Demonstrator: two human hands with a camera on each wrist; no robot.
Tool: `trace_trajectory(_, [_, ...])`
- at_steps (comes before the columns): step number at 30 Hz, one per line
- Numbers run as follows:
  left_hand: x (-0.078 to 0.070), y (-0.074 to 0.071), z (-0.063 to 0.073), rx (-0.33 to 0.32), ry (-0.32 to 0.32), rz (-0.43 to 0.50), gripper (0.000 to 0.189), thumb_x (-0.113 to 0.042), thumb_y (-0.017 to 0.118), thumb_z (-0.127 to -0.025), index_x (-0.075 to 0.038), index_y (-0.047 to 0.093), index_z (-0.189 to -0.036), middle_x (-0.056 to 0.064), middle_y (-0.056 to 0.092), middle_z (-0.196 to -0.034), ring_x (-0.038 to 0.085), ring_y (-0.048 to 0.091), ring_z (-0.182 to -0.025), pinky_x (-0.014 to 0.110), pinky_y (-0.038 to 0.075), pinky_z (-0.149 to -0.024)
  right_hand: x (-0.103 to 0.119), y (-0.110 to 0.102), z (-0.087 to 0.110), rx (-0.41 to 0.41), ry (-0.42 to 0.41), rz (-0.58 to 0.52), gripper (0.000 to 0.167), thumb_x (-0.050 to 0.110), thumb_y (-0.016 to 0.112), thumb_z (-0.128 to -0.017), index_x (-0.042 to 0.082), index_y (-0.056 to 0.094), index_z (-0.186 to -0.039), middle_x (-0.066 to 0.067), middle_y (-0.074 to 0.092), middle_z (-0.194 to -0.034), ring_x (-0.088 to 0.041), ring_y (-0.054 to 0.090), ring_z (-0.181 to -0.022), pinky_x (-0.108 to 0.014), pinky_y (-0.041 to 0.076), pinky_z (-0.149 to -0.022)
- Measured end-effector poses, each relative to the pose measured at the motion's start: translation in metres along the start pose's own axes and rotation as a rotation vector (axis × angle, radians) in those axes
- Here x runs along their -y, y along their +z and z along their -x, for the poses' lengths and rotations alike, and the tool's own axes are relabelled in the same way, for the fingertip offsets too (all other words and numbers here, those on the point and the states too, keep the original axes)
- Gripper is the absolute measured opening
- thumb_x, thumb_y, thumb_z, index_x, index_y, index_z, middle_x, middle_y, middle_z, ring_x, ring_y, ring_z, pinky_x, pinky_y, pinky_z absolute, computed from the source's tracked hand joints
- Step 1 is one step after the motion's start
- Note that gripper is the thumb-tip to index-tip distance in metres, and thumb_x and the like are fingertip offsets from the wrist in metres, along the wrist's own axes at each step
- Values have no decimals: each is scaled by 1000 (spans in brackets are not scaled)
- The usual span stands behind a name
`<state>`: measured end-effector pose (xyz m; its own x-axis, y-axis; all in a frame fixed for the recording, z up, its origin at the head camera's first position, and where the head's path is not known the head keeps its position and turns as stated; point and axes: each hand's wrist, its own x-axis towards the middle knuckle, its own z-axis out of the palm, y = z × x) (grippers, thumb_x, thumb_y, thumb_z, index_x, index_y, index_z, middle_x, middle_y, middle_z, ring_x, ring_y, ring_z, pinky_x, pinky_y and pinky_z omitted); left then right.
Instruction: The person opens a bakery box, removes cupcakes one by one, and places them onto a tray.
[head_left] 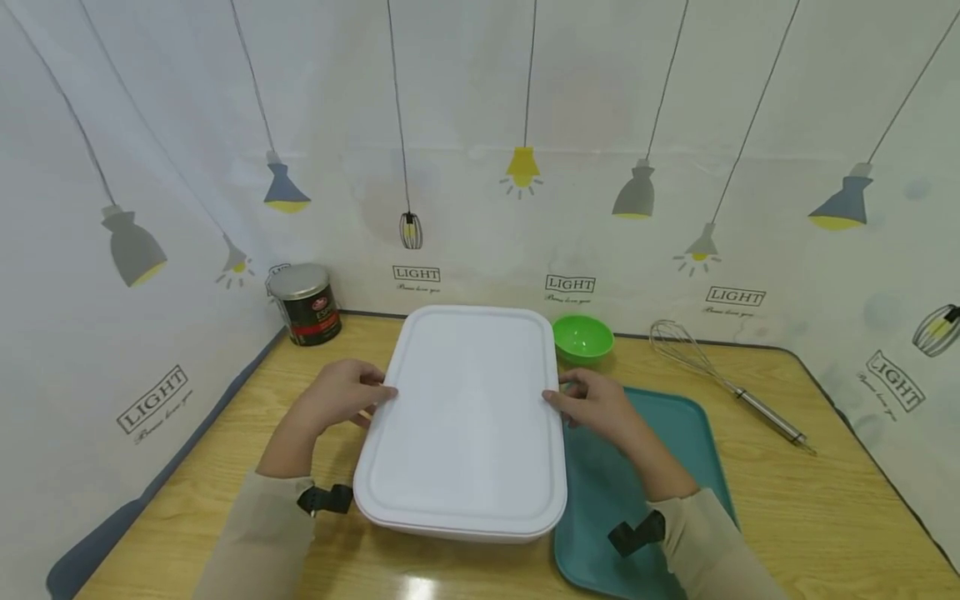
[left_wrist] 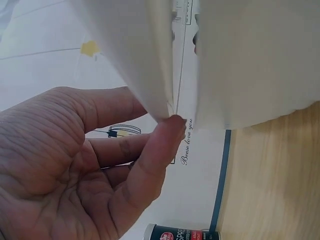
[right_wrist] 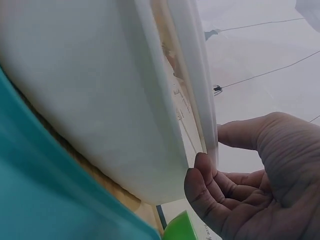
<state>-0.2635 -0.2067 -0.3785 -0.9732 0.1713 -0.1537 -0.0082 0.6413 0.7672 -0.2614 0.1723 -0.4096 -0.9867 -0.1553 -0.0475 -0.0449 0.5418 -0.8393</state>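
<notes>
A white rectangular lid is held level over a white plastic box. My left hand pinches the lid's left edge between thumb and fingers. At the opposite edge my right hand pinches it the same way. Both wrist views show a narrow gap between the lid and the rim of the box, so the two are apart along the sides. From the head view the lid hides the inside of the box.
A teal tray lies right of the box, partly under my right forearm. Behind it sit a green bowl and a wire whisk. A dark coffee tin stands at the back left, near the printed curtain.
</notes>
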Motion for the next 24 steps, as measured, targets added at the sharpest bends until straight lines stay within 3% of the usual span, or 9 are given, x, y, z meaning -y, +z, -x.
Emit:
trace_trajectory(7, [-3, -11, 4, -3, 17, -28, 39, -22, 68, -96, 6, 64, -123, 19, 67, -110, 24, 69, -87, 34, 61, -64, 9, 1, 2, 2, -20, -22, 52, 34, 73, -92, 1, 60, -131, -9, 71, -96, -22, 69, -77, -46, 59, -75])
trace_trajectory(15, [0, -27, 7, -11, 39, -29, 37, -22, 70, -95, 5, 66, -120, 18, 67, -107, 24, 69, -84, 35, 61, -63, 24, 3, -1, 36, -78, 41, 58, 37, 73, -92, 1, 57, -135, -7, 72, -97, -17, 70, -77, -40, 59, -74])
trace_trajectory(20, [2, -39, 9, -2, 43, -48, 37, -21, 69, -96, 7, 64, -120, 18, 68, -105, 23, 68, -82, 36, 61, -63, 36, 9, -9, 38, -144, 109, 48, 35, 73, -92, 2, 62, -126, -4, 70, -90, -16, 66, -76, -32, 56, -66])
trace_trajectory(24, [7, -52, 13, -2, 41, -71, 39, -20, 67, -96, 9, 63, -120, 20, 68, -104, 24, 70, -81, 37, 61, -63, 46, 20, -17, 79, -151, 101, 42, 31, 74, -92, 1, 63, -119, -5, 69, -88, -18, 68, -75, -35, 58, -66])
